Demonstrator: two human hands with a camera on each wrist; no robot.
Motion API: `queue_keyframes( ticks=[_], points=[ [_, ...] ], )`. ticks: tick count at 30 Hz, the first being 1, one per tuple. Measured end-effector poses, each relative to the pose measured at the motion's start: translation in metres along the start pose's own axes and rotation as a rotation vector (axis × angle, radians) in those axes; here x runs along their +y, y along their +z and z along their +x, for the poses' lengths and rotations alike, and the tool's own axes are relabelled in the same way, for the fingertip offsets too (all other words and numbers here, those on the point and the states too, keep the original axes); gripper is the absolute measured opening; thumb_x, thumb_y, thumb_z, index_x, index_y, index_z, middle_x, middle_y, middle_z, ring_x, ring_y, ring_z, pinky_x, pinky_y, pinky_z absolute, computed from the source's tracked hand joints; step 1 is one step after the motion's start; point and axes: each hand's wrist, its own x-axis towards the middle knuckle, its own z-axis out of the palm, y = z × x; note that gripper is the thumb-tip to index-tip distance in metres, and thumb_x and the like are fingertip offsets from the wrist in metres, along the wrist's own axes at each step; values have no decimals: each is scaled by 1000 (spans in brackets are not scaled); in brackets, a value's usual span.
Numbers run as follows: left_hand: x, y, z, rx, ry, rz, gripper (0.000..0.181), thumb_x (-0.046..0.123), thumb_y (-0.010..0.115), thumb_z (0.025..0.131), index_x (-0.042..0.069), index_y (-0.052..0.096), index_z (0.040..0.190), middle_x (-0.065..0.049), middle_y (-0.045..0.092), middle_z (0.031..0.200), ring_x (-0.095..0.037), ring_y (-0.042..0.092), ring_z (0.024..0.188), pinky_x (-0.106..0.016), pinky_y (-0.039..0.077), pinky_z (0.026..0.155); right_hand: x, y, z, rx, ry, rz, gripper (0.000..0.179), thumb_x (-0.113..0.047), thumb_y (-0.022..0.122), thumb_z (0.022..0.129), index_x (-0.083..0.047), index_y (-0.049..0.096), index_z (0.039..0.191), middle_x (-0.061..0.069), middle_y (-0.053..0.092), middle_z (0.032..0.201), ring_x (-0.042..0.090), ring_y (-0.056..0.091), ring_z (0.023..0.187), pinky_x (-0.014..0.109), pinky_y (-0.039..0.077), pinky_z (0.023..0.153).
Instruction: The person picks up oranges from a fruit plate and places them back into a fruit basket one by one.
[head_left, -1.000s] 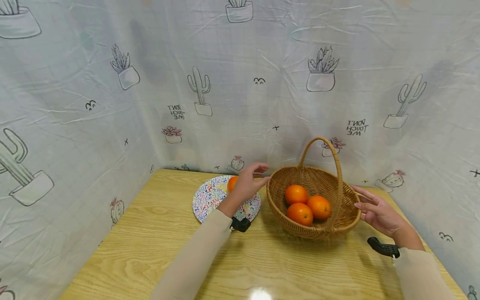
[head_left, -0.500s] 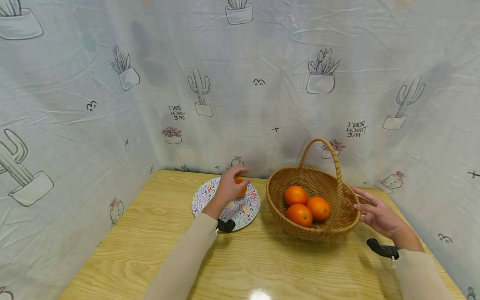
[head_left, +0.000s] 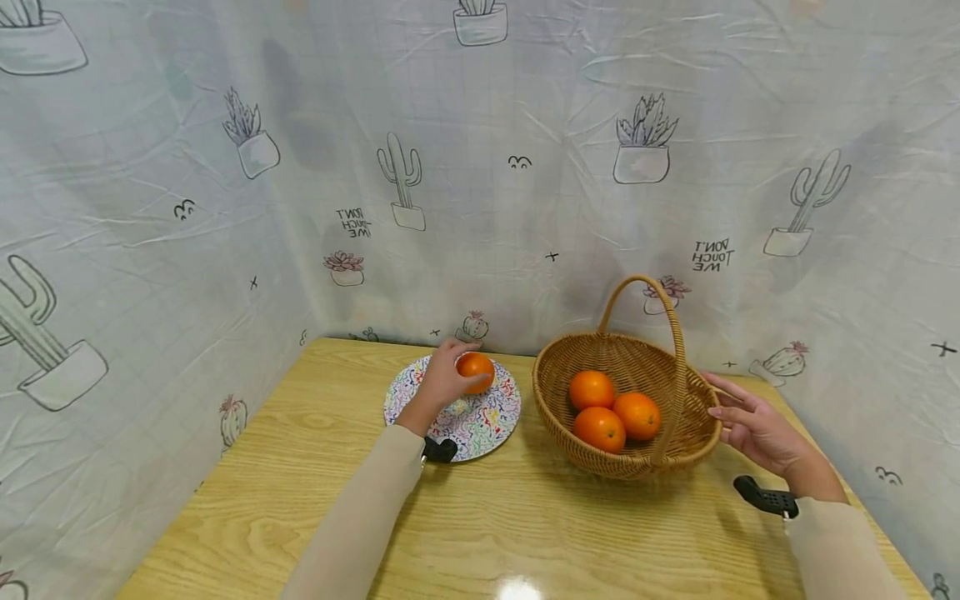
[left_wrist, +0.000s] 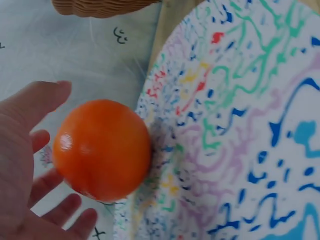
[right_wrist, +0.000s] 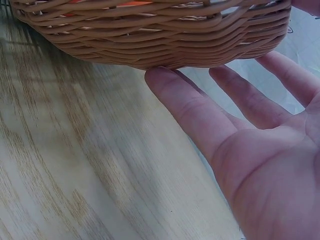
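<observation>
On the round plate (head_left: 483,425), patterned in many colours, lies one orange (head_left: 476,372). My left hand (head_left: 444,382) is beside this orange with its fingers spread around its near side. In the left wrist view, a gap shows between the thumb and the orange (left_wrist: 102,150); whether the other fingers touch it I cannot tell. To the right stands a wicker basket (head_left: 558,433) with a tall handle, holding three oranges (head_left: 600,429). My right hand (head_left: 761,429) rests against the basket's right side. Its fingertips touch the wicker wall (right_wrist: 165,42) in the right wrist view, fingers extended.
Everything stands on a light wooden table (head_left: 300,467). A pale curtain (head_left: 465,208) printed with cactus drawings hangs close behind the table and along its sides. The basket's arched handle (head_left: 677,350) rises above its rim.
My left hand has moved left from near the basket's rim, over the plate, to the orange's left side, uncovering more of that orange. The right hand and the basket have stayed put.
</observation>
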Motion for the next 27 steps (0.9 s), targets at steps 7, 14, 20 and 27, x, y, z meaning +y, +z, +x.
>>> queue_keyframes(
  ticks=[7, 14, 20, 27],
  points=[
    [-10, 5, -1, -15, -29, 14, 65, 30, 86, 84, 13, 61, 142, -14, 51, 145, -40, 56, 126, -57, 53, 102, 0, 0, 0, -14, -4, 7, 64, 12, 25, 105, -15, 31, 162, -1, 57, 148, 16, 66, 121, 35, 59, 96],
    [-9, 8, -1, 23, -17, 21, 59, 24, 87, 84, 13, 65, 137, -14, 59, 140, -37, 59, 124, -55, 54, 101, 0, 0, 0, -15, -10, 13, 64, 13, 24, 105, -16, 33, 162, -2, 57, 148, 16, 66, 122, 34, 59, 96],
    [-6, 8, -2, 45, -21, 32, 58, 25, 88, 83, 14, 66, 135, -15, 60, 141, -38, 58, 126, -55, 53, 103, 0, 1, 0, -2, -17, 9, 64, 13, 24, 105, -16, 33, 162, -2, 57, 147, 15, 67, 117, 33, 60, 94],
    [-11, 10, -4, 79, -49, 3, 57, 26, 88, 82, 15, 68, 134, -14, 62, 139, -37, 60, 124, -55, 55, 101, 2, 3, -2, 29, -22, -12, 64, 11, 25, 106, -19, 32, 162, -6, 56, 147, 12, 66, 107, 30, 61, 88]
  ],
)
